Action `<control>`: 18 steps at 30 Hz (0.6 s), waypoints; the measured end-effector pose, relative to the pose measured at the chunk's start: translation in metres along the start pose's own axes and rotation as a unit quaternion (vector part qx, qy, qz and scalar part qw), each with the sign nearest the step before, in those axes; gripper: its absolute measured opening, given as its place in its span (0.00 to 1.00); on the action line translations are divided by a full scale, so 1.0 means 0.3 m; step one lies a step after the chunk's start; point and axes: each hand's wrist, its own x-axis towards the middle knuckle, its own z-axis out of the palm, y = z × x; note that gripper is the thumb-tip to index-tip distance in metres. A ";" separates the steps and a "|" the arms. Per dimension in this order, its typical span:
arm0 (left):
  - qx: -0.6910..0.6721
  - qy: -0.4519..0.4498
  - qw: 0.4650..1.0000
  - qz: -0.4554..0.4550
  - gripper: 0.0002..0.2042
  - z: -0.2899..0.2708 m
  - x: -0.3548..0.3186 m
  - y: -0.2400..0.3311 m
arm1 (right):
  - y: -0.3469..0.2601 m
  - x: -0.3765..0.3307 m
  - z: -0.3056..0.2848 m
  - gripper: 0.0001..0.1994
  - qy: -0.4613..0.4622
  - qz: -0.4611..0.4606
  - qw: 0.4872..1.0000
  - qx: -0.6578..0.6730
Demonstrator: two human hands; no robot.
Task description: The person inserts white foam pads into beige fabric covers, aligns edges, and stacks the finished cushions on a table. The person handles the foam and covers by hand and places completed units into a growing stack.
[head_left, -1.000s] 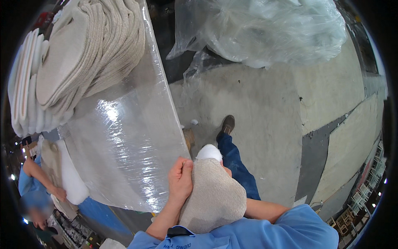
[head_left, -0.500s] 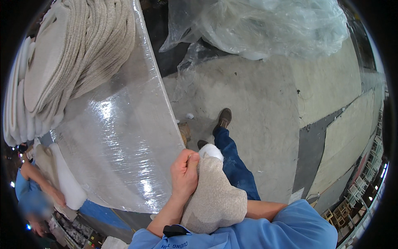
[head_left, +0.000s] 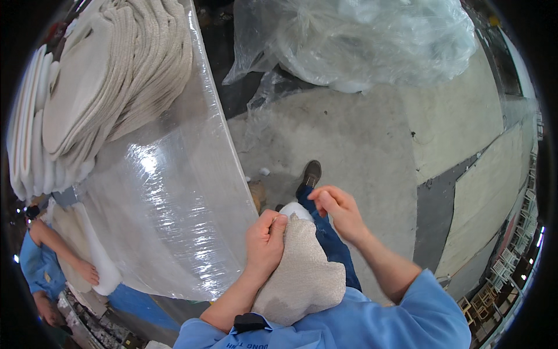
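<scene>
Left hand pinching beige woven cover, right hand free.

My left hand (head_left: 264, 241) is closed on the top edge of the beige woven cushion cover (head_left: 302, 273), held against my chest beside the plastic-wrapped bench (head_left: 168, 209). My right hand (head_left: 340, 212) hovers just beside it, fingers loosely curled, holding nothing. Stack of beige pads (head_left: 99, 87) sits upper left.

Left hand (head_left: 264, 244) grips beige cushion cover (head_left: 302, 276) — right hand (head_left: 340, 212) just beside.

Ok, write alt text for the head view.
Seen from above, a person's left hand grips a beige woven fabric cushion cover with white padding at its opening, the right hand open beside it. A plastic-wrapped table holds stacked beige covers.
</scene>
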 end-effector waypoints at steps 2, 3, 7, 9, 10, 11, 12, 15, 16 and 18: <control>0.021 -0.004 1.000 0.006 0.11 0.005 -0.006 0.034 | -0.135 0.066 -0.040 0.14 -0.170 0.058 0.981 -0.072; 0.023 -0.012 1.000 0.004 0.11 0.001 -0.004 0.038 | -0.177 0.092 -0.042 0.14 -0.214 0.086 0.966 -0.115; 0.040 -0.023 0.999 0.025 0.11 -0.010 -0.014 0.051 | -0.286 0.169 -0.021 0.14 -0.346 0.156 0.895 -0.235; 0.054 -0.006 0.996 0.077 0.11 -0.013 -0.026 0.064 | -0.319 0.191 0.001 0.14 -0.380 0.166 0.871 -0.265; 0.062 -0.001 0.993 0.102 0.11 -0.015 -0.031 0.066 | -0.327 0.196 0.010 0.14 -0.390 0.167 0.864 -0.273; 0.088 0.001 0.987 0.131 0.11 -0.017 -0.034 0.061 | -0.331 0.196 0.015 0.13 -0.399 0.168 0.857 -0.280; 0.115 0.003 0.980 0.160 0.11 -0.020 -0.035 0.051 | -0.326 0.190 0.016 0.12 -0.395 0.148 0.863 -0.278; 0.105 0.000 0.983 0.151 0.11 -0.024 -0.035 0.046 | -0.301 0.162 0.016 0.09 -0.365 0.064 0.883 -0.289; 0.087 -0.002 0.988 0.131 0.11 -0.023 -0.037 0.048 | -0.290 0.143 0.017 0.09 -0.341 0.018 0.891 -0.300; -0.007 -0.094 0.995 -0.016 0.10 -0.073 -0.012 0.053 | -0.267 0.105 0.019 0.08 -0.288 -0.036 0.904 -0.313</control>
